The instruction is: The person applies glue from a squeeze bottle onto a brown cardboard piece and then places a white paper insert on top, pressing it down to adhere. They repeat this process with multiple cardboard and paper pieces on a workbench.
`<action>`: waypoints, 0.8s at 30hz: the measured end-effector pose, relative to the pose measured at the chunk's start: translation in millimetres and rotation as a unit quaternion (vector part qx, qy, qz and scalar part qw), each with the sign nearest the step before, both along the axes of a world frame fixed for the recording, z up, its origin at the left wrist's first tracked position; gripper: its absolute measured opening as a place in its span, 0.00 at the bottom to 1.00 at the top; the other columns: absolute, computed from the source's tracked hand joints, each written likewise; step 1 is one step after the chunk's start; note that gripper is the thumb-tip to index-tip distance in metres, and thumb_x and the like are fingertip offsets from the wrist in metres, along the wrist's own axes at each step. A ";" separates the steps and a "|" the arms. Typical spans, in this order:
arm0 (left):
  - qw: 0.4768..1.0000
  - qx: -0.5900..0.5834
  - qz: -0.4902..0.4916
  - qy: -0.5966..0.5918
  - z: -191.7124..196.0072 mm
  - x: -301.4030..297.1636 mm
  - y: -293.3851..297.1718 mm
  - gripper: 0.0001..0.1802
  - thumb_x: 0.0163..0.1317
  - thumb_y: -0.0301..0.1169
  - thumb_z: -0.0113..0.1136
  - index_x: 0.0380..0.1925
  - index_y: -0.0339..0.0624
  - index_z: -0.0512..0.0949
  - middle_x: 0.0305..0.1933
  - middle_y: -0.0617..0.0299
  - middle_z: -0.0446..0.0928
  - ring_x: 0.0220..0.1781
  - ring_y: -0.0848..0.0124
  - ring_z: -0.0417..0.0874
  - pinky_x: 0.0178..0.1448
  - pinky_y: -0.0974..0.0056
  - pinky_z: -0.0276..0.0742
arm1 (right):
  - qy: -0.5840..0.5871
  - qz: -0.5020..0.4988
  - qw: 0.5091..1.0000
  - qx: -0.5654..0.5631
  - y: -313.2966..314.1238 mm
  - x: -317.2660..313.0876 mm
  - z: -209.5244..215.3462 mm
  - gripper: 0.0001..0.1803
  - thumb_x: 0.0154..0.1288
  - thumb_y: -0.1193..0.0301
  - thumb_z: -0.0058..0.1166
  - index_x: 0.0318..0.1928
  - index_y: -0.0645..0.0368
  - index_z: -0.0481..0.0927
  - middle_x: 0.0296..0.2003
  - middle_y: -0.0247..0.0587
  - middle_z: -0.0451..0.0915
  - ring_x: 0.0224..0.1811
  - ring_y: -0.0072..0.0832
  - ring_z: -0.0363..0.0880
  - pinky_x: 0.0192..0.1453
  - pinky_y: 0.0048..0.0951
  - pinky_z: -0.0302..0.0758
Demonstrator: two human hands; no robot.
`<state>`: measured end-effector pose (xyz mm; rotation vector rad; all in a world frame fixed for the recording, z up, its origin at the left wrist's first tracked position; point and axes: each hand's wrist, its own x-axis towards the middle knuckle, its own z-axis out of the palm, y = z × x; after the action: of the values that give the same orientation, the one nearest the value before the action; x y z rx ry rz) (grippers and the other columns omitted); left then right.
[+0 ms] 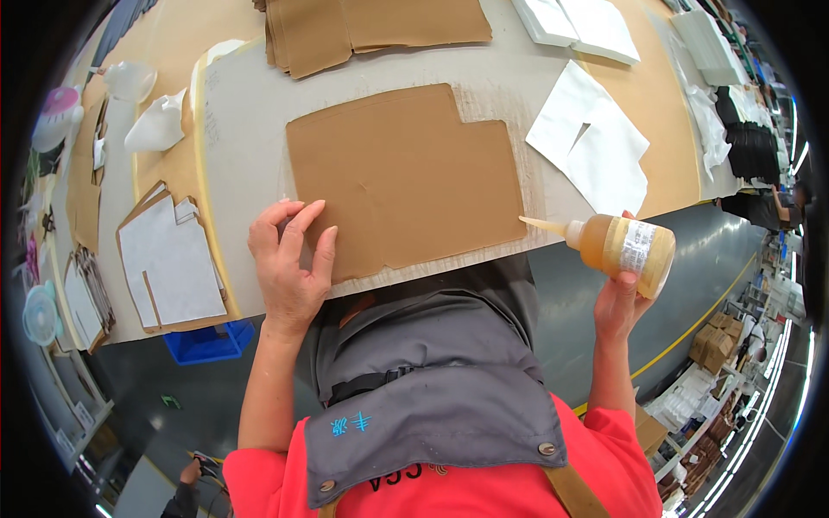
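Two hands at work over a long workbench (250, 112), grey and tan, running right across the room. Biggest thing on it is the brown cut panel (406, 181), stepped at its upper right corner, lying flat near the front edge just in front of the person. Behind it sits a stack of brown panels (345, 30), and off to the right a white cut piece (596, 142) with a slit in it. Away on the left lies a white-faced panel (168, 259) edged in brown.

Now the hands. Left hand (289, 259) is spread flat, fingers splayed, pressing down on the lower left corner of the brown cut panel. Right hand (622, 298) is wrapped round an amber glue bottle (617, 246), held on its side off the bench edge, with the nozzle (542, 225) just at the panel's right edge, low down.

To my eye it's an edge-gluing pass. Doing it well looks to mean keeping that left palm firm so the sheet can't skate, holding the tip right on the margin, squeezing lightly for a thin, even bead, and not letting it run onto the bench.
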<state>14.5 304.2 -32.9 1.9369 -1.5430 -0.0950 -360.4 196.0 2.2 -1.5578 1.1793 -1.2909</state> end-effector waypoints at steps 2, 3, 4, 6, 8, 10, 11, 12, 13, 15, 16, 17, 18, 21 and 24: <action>1.000 0.001 -0.001 -0.002 0.5 0.0 0.1 0.18 0.59 0.26 0.69 0.51 0.44 0.82 0.53 0.57 0.74 0.58 0.58 0.75 0.62 0.57 0.73 | -0.003 -0.008 1.000 0.001 4.7 -1.6 -0.6 0.45 0.66 0.49 0.63 0.72 0.63 0.58 0.67 0.59 0.69 0.72 0.43 0.67 0.75 0.48 0.64; 1.000 0.002 -0.001 -0.004 0.8 0.0 0.3 0.18 0.59 0.26 0.69 0.51 0.44 0.82 0.53 0.57 0.74 0.58 0.58 0.75 0.62 0.57 0.73 | -0.005 -0.013 1.000 -0.001 6.7 -1.1 -1.8 0.45 0.66 0.49 0.63 0.72 0.63 0.59 0.68 0.59 0.69 0.72 0.43 0.67 0.75 0.48 0.64; 1.000 0.004 0.000 0.000 1.1 -0.1 0.6 0.18 0.59 0.26 0.69 0.51 0.44 0.82 0.53 0.57 0.74 0.58 0.58 0.75 0.62 0.57 0.73 | -0.007 -0.018 1.000 -0.003 8.3 -0.9 -2.8 0.45 0.66 0.48 0.63 0.72 0.63 0.59 0.68 0.59 0.68 0.71 0.44 0.68 0.75 0.48 0.64; 1.000 0.008 0.001 0.012 1.0 -0.1 0.4 0.18 0.59 0.25 0.69 0.51 0.43 0.83 0.52 0.57 0.74 0.58 0.58 0.75 0.62 0.57 0.73 | -0.012 -0.031 0.999 0.012 11.7 -1.3 -1.1 0.46 0.66 0.47 0.63 0.72 0.62 0.59 0.68 0.57 0.68 0.71 0.43 0.68 0.75 0.48 0.65; 1.000 0.006 0.001 0.015 0.2 -0.1 0.3 0.18 0.59 0.25 0.69 0.51 0.43 0.82 0.52 0.57 0.74 0.58 0.58 0.75 0.62 0.57 0.74 | -0.022 -0.041 0.998 0.029 14.4 -1.5 -1.3 0.46 0.66 0.47 0.62 0.72 0.61 0.59 0.68 0.56 0.69 0.71 0.43 0.69 0.72 0.48 0.68; 1.000 0.004 0.001 0.014 -0.1 0.5 0.4 0.18 0.59 0.25 0.69 0.51 0.43 0.82 0.52 0.57 0.74 0.58 0.58 0.75 0.62 0.57 0.74 | -0.037 -0.050 0.997 0.049 16.7 -1.6 -4.4 0.45 0.67 0.46 0.61 0.72 0.61 0.59 0.67 0.54 0.69 0.69 0.42 0.70 0.69 0.47 0.73; 1.000 0.002 -0.001 0.011 -0.5 0.7 0.4 0.18 0.59 0.25 0.69 0.51 0.43 0.82 0.52 0.57 0.74 0.58 0.58 0.75 0.62 0.57 0.74 | -0.052 -0.057 0.995 0.061 17.9 -1.3 -6.7 0.44 0.68 0.46 0.59 0.72 0.61 0.59 0.67 0.54 0.70 0.68 0.41 0.72 0.66 0.46 0.76; 1.000 0.001 -0.002 0.008 -1.0 0.9 0.5 0.18 0.59 0.25 0.69 0.51 0.43 0.82 0.52 0.57 0.74 0.58 0.58 0.75 0.62 0.57 0.74 | -0.066 -0.064 0.993 0.073 19.3 -0.3 -9.3 0.43 0.69 0.46 0.58 0.72 0.60 0.60 0.67 0.53 0.70 0.67 0.41 0.73 0.63 0.45 0.78; 1.000 0.000 -0.003 0.010 -1.3 1.0 0.6 0.18 0.59 0.25 0.69 0.51 0.43 0.82 0.52 0.57 0.74 0.58 0.58 0.75 0.62 0.57 0.74 | -0.080 -0.071 0.991 0.085 20.7 1.1 -11.2 0.42 0.70 0.46 0.57 0.71 0.60 0.60 0.67 0.52 0.70 0.66 0.40 0.74 0.60 0.44 0.81; 1.000 -0.002 -0.004 0.014 -0.9 1.2 0.5 0.18 0.59 0.25 0.69 0.51 0.43 0.82 0.52 0.57 0.74 0.58 0.58 0.75 0.62 0.57 0.74 | -0.119 -0.074 0.983 0.120 24.3 5.5 -12.1 0.40 0.71 0.48 0.57 0.71 0.60 0.61 0.67 0.51 0.70 0.67 0.39 0.73 0.61 0.45 0.79; 1.000 -0.004 -0.004 0.014 -0.7 1.2 0.4 0.18 0.58 0.25 0.69 0.51 0.43 0.82 0.52 0.57 0.74 0.58 0.58 0.75 0.62 0.57 0.74 | -0.139 -0.075 0.978 0.137 26.0 8.4 -12.3 0.40 0.71 0.49 0.58 0.71 0.60 0.61 0.67 0.50 0.70 0.67 0.39 0.72 0.62 0.45 0.78; 1.000 -0.005 -0.005 0.013 -0.3 1.3 0.4 0.18 0.58 0.25 0.69 0.51 0.43 0.82 0.52 0.57 0.74 0.58 0.58 0.75 0.62 0.57 0.74 | -0.136 -0.075 0.978 0.138 27.0 12.1 -13.4 0.39 0.72 0.48 0.56 0.71 0.60 0.61 0.67 0.50 0.71 0.65 0.39 0.74 0.59 0.44 0.80; 1.000 -0.006 -0.005 0.012 -0.4 1.5 0.6 0.18 0.58 0.24 0.69 0.51 0.43 0.82 0.52 0.57 0.74 0.58 0.58 0.75 0.62 0.57 0.74 | -0.133 -0.074 0.979 0.138 27.7 16.4 -14.6 0.38 0.72 0.47 0.54 0.71 0.60 0.61 0.66 0.50 0.71 0.64 0.39 0.76 0.56 0.43 0.83; 0.999 -0.012 -0.011 0.031 -3.6 2.7 1.0 0.19 0.58 0.26 0.69 0.50 0.44 0.82 0.52 0.58 0.73 0.58 0.57 0.73 0.64 0.55 0.69 | -0.137 -0.076 0.977 0.145 32.8 30.2 -15.2 0.38 0.73 0.46 0.52 0.70 0.60 0.62 0.66 0.50 0.71 0.62 0.39 0.78 0.54 0.43 0.85; 0.999 -0.021 -0.009 0.029 -0.5 3.1 1.4 0.19 0.58 0.24 0.69 0.50 0.43 0.82 0.52 0.57 0.74 0.58 0.58 0.75 0.62 0.57 0.74 | -0.142 -0.066 0.975 0.159 38.0 43.3 -14.6 0.39 0.73 0.46 0.52 0.71 0.60 0.61 0.67 0.51 0.71 0.63 0.39 0.77 0.54 0.43 0.85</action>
<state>17.5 305.5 -33.4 1.8712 -1.5133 -0.1240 -317.1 234.0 -12.5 -1.0425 1.2486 -1.2868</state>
